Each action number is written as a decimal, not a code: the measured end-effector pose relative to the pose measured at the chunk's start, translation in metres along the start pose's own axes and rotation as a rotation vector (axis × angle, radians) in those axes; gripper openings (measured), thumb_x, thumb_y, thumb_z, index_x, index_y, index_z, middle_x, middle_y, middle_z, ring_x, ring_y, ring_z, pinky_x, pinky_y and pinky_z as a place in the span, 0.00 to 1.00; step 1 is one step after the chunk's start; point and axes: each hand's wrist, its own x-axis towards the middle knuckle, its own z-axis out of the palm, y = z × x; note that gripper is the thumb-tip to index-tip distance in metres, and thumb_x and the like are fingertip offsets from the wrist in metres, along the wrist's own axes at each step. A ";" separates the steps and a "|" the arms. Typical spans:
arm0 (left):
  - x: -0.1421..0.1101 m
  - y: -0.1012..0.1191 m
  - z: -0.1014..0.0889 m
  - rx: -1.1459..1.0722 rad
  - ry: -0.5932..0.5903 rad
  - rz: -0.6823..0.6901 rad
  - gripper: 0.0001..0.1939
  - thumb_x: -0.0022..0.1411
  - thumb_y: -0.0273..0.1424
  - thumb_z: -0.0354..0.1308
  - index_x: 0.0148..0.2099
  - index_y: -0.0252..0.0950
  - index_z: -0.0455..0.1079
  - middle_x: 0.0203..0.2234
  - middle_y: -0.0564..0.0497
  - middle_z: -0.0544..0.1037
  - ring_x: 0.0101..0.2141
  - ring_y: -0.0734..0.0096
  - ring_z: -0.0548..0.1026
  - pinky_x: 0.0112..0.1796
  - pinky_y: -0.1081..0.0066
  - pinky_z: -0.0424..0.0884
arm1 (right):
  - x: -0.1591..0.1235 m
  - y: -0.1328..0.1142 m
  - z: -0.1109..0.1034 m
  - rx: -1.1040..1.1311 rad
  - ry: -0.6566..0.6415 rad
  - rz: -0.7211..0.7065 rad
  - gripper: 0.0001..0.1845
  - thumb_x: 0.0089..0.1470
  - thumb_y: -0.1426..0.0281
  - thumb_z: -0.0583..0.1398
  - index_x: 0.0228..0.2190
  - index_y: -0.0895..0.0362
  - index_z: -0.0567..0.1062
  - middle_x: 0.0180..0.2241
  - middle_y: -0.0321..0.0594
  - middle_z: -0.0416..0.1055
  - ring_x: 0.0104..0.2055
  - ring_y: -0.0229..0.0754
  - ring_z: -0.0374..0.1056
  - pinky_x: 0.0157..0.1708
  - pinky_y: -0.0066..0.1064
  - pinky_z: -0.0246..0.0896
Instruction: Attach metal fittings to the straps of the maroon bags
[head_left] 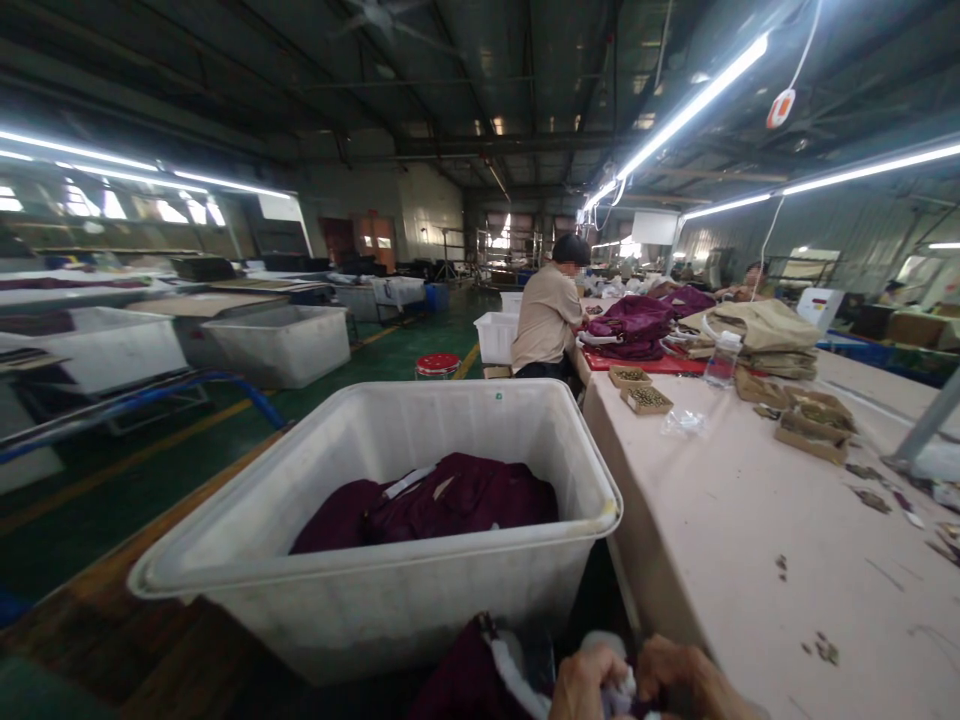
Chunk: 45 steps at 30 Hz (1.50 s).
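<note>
At the bottom edge, my left hand (589, 678) and my right hand (686, 672) are close together, fingers bent and pinched. Between them shows some white crumpled material (621, 690), partly hidden by the fingers. Just left of my hands lies a dark purple fabric article (457, 675) with a white strip (514, 672) along it, cut off by the frame; whether it joins the white material, I cannot tell. Ahead stands a large white plastic bin (375, 570) with purple fabric articles (465, 497) inside.
To the right runs a long pale-covered table (720, 540) with small metal parts (825, 648), cardboard boxes of studs (646, 400), a plastic bottle (723, 360) and purple fabric piles (634, 325). A co-worker (541, 315) sits beyond the bin, near a red stool (437, 365).
</note>
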 end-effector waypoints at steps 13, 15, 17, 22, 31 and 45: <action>0.003 -0.007 -0.003 0.029 -0.072 -0.021 0.16 0.44 0.28 0.66 0.37 0.37 0.68 0.30 0.54 0.71 0.36 0.65 0.67 0.38 0.69 0.62 | 0.006 0.034 0.013 0.162 -0.096 -0.020 0.34 0.49 0.36 0.62 0.29 0.57 0.81 0.30 0.47 0.74 0.35 0.48 0.72 0.35 0.37 0.67; 0.002 -0.004 -0.004 0.033 -0.075 -0.019 0.16 0.43 0.26 0.64 0.36 0.37 0.67 0.29 0.54 0.70 0.37 0.65 0.67 0.39 0.69 0.62 | 0.003 0.021 0.011 0.151 -0.088 0.021 0.33 0.48 0.38 0.63 0.28 0.57 0.80 0.31 0.46 0.73 0.35 0.47 0.71 0.35 0.37 0.66; -0.002 0.001 -0.003 0.037 -0.058 -0.017 0.16 0.42 0.23 0.62 0.37 0.37 0.68 0.30 0.54 0.71 0.39 0.64 0.68 0.40 0.68 0.62 | -0.001 0.004 0.010 0.146 -0.063 0.066 0.30 0.50 0.41 0.64 0.29 0.56 0.80 0.33 0.46 0.74 0.37 0.48 0.71 0.38 0.38 0.66; -0.014 0.019 0.002 0.115 0.078 -0.037 0.17 0.45 0.20 0.58 0.40 0.37 0.69 0.40 0.50 0.75 0.44 0.61 0.70 0.45 0.66 0.63 | -0.010 -0.027 0.011 0.167 0.011 0.149 0.24 0.58 0.46 0.61 0.35 0.55 0.76 0.38 0.44 0.73 0.40 0.48 0.68 0.40 0.37 0.66; -0.004 0.029 0.009 0.019 -0.008 0.049 0.12 0.53 0.26 0.65 0.42 0.35 0.71 0.33 0.50 0.77 0.35 0.67 0.74 0.38 0.68 0.70 | -0.015 -0.029 -0.010 0.142 -0.142 0.211 0.17 0.61 0.57 0.63 0.40 0.58 0.76 0.39 0.42 0.74 0.42 0.46 0.67 0.42 0.34 0.65; 0.003 -0.046 -0.034 0.401 0.075 0.147 0.07 0.58 0.28 0.64 0.40 0.33 0.78 0.30 0.48 0.80 0.31 0.67 0.75 0.36 0.69 0.70 | -0.024 -0.031 -0.027 -0.003 -0.073 0.195 0.18 0.58 0.58 0.66 0.45 0.56 0.75 0.39 0.43 0.75 0.42 0.47 0.70 0.43 0.35 0.65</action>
